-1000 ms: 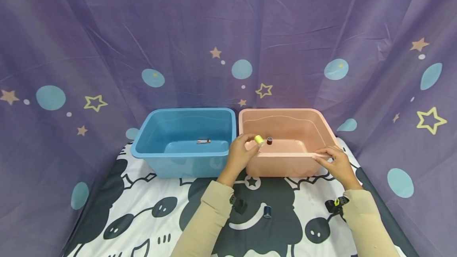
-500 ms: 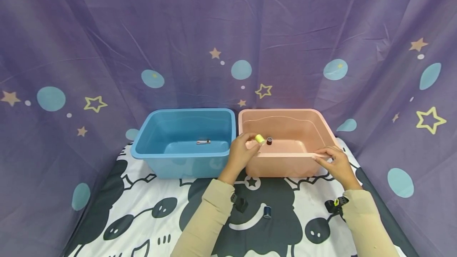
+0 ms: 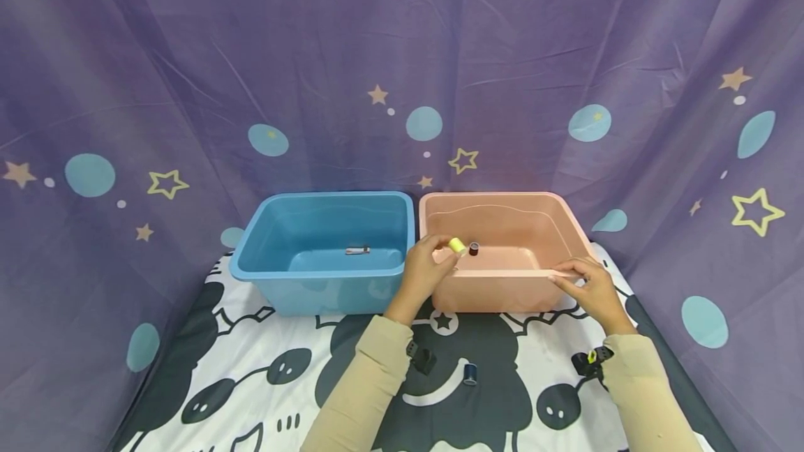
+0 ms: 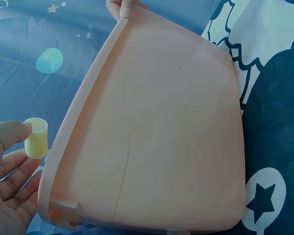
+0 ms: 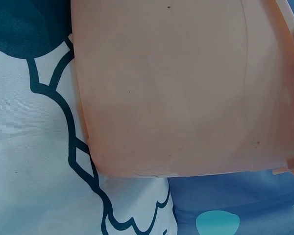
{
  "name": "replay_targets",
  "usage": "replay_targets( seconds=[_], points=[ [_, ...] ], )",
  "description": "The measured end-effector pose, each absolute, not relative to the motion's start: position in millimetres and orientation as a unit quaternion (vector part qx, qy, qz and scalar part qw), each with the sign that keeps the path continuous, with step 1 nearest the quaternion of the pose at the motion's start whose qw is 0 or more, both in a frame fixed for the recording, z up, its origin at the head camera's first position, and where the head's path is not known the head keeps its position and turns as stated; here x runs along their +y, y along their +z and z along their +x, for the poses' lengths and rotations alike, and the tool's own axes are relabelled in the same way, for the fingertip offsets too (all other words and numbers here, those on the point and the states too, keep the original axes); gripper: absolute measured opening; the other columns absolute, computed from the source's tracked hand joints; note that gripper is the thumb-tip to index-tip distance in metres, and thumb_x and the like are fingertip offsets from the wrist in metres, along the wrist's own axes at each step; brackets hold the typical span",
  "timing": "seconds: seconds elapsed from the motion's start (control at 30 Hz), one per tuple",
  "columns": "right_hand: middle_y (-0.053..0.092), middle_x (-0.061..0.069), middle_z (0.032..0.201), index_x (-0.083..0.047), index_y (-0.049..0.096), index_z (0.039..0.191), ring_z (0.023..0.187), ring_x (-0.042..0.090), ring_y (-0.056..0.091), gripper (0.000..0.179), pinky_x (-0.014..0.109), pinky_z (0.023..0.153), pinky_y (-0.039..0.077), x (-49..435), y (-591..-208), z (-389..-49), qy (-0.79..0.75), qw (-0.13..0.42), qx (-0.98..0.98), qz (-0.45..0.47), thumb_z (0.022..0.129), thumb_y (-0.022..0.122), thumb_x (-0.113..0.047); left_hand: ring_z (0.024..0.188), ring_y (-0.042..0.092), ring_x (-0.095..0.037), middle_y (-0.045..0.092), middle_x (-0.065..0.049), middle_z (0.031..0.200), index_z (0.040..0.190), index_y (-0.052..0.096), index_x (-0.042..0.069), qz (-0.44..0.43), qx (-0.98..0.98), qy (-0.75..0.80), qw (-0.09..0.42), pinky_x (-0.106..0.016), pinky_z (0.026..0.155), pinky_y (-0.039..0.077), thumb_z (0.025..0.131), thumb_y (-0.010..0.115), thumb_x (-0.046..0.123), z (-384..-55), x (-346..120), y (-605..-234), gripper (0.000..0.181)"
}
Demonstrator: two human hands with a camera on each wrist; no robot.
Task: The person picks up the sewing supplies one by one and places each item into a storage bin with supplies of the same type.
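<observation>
Between thumb and finger, my left hand (image 3: 423, 272) pinches a yellow thread spool (image 3: 457, 246) above the front left part of the pink bin (image 3: 502, 291). The left wrist view shows the yellow spool (image 4: 36, 139) close to the bin's rim, tilted slightly. My right hand (image 3: 593, 291) grips the bin's front rim near its right corner. A dark thread spool (image 3: 474, 249) lies inside the pink bin, a little beyond the yellow one. On the cloth in front, between my arms, is a dark blue thread spool (image 3: 470, 374). The right wrist view mostly shows the bin's outer wall (image 5: 186, 98).
A blue bin (image 3: 320, 291) stands directly left of the pink one, with a small pale object (image 3: 357, 250) on its floor. Both bins rest on a black and white patterned cloth (image 3: 270, 403). Behind them hangs a purple curtain (image 3: 502, 54).
Both hands stay almost still; the yellow spool remains in my left hand at the same place. The view has shifted very slightly.
</observation>
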State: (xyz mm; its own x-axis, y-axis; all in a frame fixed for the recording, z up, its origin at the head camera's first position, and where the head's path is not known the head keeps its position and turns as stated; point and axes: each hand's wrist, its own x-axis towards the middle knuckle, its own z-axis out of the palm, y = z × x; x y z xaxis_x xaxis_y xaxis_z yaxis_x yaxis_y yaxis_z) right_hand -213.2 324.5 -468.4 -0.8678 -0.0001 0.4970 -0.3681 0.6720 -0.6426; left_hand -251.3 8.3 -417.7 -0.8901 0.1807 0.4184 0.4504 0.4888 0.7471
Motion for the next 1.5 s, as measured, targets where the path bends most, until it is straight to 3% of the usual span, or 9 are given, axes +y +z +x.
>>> replay_targets(
  seconds=[0.3,0.63,1.13,1.37,1.5],
  points=[
    [0.063,-0.002,0.083,-0.006,0.071,0.088,0.08,-0.001,0.048,0.015,0.02,0.07,0.037,324,-469,-214,0.395,0.258,-0.873,0.12,0.074,0.079,-0.006,0.097,0.061,-0.027,0.066,-0.01,0.104,0.109,0.066,0.004,-0.189,-0.857,-0.455,0.152,-0.037,0.085,0.049,0.081,0.072,0.015,-252,8,-417,0.031],
    [0.063,-0.001,0.085,-0.007,0.072,0.089,0.081,-0.002,0.048,0.015,0.02,0.07,0.038,323,-467,-213,0.394,0.253,-0.876,0.115,0.075,0.078,-0.008,0.101,0.061,-0.03,0.066,-0.012,0.107,0.112,0.065,0.003,-0.196,-0.857,-0.453,0.149,-0.038,0.086,0.048,0.082,0.072,0.017,-251,6,-417,0.034],
    [0.063,-0.002,0.084,-0.007,0.071,0.089,0.081,-0.001,0.048,0.016,0.02,0.07,0.038,322,-468,-214,0.394,0.251,-0.876,0.118,0.075,0.078,-0.009,0.099,0.059,-0.023,0.066,-0.008,0.106,0.111,0.066,0.004,-0.201,-0.855,-0.453,0.152,-0.037,0.086,0.049,0.082,0.072,0.015,-240,4,-420,0.032],
    [0.063,-0.003,0.084,-0.008,0.071,0.089,0.08,-0.001,0.047,0.016,0.022,0.069,0.039,323,-468,-214,0.389,0.257,-0.877,0.117,0.075,0.079,-0.008,0.099,0.061,-0.023,0.066,-0.008,0.107,0.111,0.066,0.006,-0.209,-0.851,-0.461,0.142,-0.03,0.074,0.053,0.082,0.072,0.015,-233,4,-421,0.031],
    [0.063,-0.003,0.084,-0.008,0.071,0.089,0.081,-0.001,0.047,0.015,0.021,0.069,0.038,324,-468,-214,0.391,0.254,-0.877,0.118,0.075,0.078,-0.008,0.101,0.06,-0.024,0.065,-0.008,0.109,0.113,0.065,0.006,-0.21,-0.851,-0.463,0.134,-0.029,0.079,0.053,0.084,0.071,0.017,-228,3,-424,0.032]
  ],
)
